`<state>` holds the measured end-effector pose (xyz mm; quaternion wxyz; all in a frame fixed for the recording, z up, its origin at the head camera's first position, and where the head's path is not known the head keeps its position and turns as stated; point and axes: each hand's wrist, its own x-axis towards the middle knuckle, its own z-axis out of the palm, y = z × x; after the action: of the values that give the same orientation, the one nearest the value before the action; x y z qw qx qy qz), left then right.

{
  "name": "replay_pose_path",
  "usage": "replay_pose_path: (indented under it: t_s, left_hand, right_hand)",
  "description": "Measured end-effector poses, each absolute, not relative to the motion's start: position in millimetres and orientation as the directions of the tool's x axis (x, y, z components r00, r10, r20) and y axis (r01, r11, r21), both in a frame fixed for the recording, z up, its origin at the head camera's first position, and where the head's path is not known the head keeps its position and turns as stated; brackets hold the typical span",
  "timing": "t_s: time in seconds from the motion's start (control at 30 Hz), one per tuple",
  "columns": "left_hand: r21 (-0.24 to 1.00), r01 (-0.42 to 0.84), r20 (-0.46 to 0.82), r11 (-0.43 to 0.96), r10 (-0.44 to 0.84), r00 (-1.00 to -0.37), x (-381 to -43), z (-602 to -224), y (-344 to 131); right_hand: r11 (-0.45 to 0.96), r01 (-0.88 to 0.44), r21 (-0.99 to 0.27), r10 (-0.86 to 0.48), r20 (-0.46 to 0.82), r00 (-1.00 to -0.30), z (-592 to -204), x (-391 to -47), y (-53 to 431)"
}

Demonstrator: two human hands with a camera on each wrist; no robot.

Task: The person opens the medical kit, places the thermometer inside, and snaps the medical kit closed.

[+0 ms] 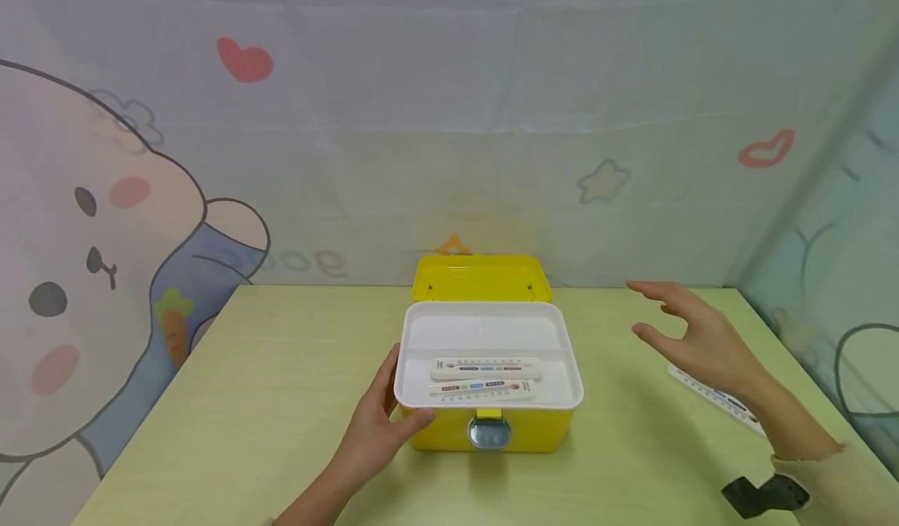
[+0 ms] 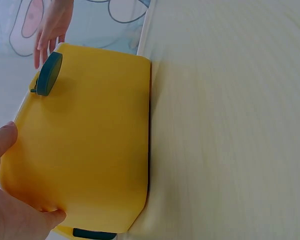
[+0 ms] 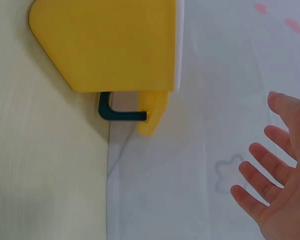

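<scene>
A yellow storage box (image 1: 456,431) stands on the table with its lid (image 1: 485,278) tipped back. A white tray (image 1: 485,325) fills its top, and two flat white thermometers (image 1: 485,367) with printed scales lie in the tray. My left hand (image 1: 375,424) grips the box's left front corner, thumb on the front and fingers along the side. To the right of the box, my right hand (image 1: 709,342) hovers in the air with nothing in it, fingers spread from the thumb. Under that forearm lies another flat white thermometer (image 1: 723,403), partly hidden.
A grey-blue latch (image 1: 489,433) hangs at the box's front. The right wrist view shows a dark handle (image 3: 122,116) at the back of the box. Behind the pale table (image 1: 302,354) hangs a printed cloth (image 1: 393,120), continuing along the right side.
</scene>
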<state>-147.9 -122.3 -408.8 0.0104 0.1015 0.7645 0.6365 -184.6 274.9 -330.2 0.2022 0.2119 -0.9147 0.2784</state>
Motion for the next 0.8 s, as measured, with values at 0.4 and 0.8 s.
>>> replay_pose_path:
  t_s: [0.4,0.8]
  left_hand:
    - [0.975,0.144,0.116,0.171,0.165,-0.979,-147.3,-409.3,-122.6]
    - [0.977,0.142,0.115,0.158,0.169,-0.979,-147.0,-408.3,-122.6]
  right_hand:
    - [0.699,-0.484,-0.527,-0.175,0.53,-0.83,-345.4,-178.4,313.2]
    - [0.709,-0.389,-0.588,-0.084,0.477,-0.875,-371.7,-170.4,342.1]
